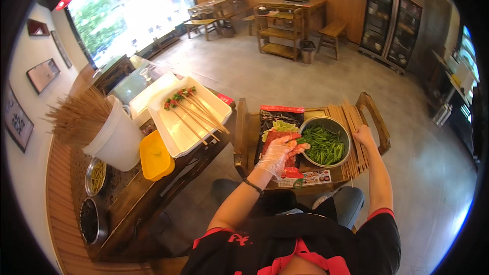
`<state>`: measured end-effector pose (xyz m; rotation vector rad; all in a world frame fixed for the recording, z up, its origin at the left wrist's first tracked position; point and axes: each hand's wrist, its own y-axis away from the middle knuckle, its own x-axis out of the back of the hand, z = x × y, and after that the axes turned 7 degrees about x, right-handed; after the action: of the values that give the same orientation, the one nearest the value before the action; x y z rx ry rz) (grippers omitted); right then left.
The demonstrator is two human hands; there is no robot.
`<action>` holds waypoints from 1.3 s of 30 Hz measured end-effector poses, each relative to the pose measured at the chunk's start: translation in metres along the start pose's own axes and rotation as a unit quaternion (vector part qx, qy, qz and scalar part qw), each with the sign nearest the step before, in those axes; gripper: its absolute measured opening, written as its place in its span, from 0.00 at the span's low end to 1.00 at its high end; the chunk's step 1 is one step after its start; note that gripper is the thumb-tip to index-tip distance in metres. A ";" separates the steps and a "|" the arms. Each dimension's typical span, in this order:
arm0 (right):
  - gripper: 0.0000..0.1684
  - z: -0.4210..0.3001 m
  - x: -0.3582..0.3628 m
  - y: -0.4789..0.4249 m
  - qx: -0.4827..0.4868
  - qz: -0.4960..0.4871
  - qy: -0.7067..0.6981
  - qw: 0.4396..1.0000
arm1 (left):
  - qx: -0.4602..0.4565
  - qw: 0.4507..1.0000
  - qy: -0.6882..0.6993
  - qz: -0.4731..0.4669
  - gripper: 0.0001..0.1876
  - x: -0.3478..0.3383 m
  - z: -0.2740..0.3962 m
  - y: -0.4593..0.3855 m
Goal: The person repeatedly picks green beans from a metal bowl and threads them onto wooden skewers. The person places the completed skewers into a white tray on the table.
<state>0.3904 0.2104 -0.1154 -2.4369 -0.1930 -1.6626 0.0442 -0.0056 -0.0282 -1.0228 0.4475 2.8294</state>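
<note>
My left hand (280, 152), in a clear plastic glove, is over red sliced meat (272, 140) on a black and red package (264, 116). Green vegetable pieces show between its fingertips, at the rim of a metal bowl (349, 143) full of cut green stalks (323, 145). Pale green leafy pieces (283, 126) lie beside the meat. My bare right hand (363, 136) rests with curled fingers on a layer of bamboo skewers (349, 122) right of the bowl. Whether it grips a skewer is hidden.
On the left table (126, 198), a white tray (179, 131) holds several loaded skewers (198, 110). Near it stand a white bucket (116, 141) of skewers, a yellow container (154, 156) and two metal bowls (95, 177). The wooden cart's raised side handles (240, 137) flank the work surface.
</note>
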 end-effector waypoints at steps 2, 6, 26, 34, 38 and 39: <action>0.08 -0.018 0.024 0.023 0.166 0.161 0.003 0.973 | -0.018 0.999 0.006 -0.028 0.18 0.013 0.004 -0.002; 0.10 -0.110 0.091 0.076 0.202 0.113 -0.216 0.949 | -0.100 0.994 0.031 0.029 0.13 0.021 0.017 -0.006; 0.11 -0.229 0.090 0.133 0.523 -0.136 -0.181 0.822 | -0.070 0.996 0.026 0.040 0.15 -0.011 -0.011 -0.012; 0.09 -0.210 0.094 0.110 0.437 0.050 -0.183 0.879 | -0.084 0.995 -0.038 0.037 0.13 -0.016 -0.008 0.001; 0.09 -0.206 0.085 0.112 0.436 0.034 -0.191 0.879 | -0.070 0.996 -0.048 0.027 0.12 -0.012 -0.010 -0.001; 0.09 -0.205 0.084 0.113 0.438 0.030 -0.192 0.878 | -0.062 0.996 -0.059 0.031 0.13 -0.011 -0.009 -0.001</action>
<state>0.2584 0.0543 0.0266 -1.9555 -0.7313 -0.7496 0.0580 -0.0074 -0.0283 -0.8689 0.3015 2.9849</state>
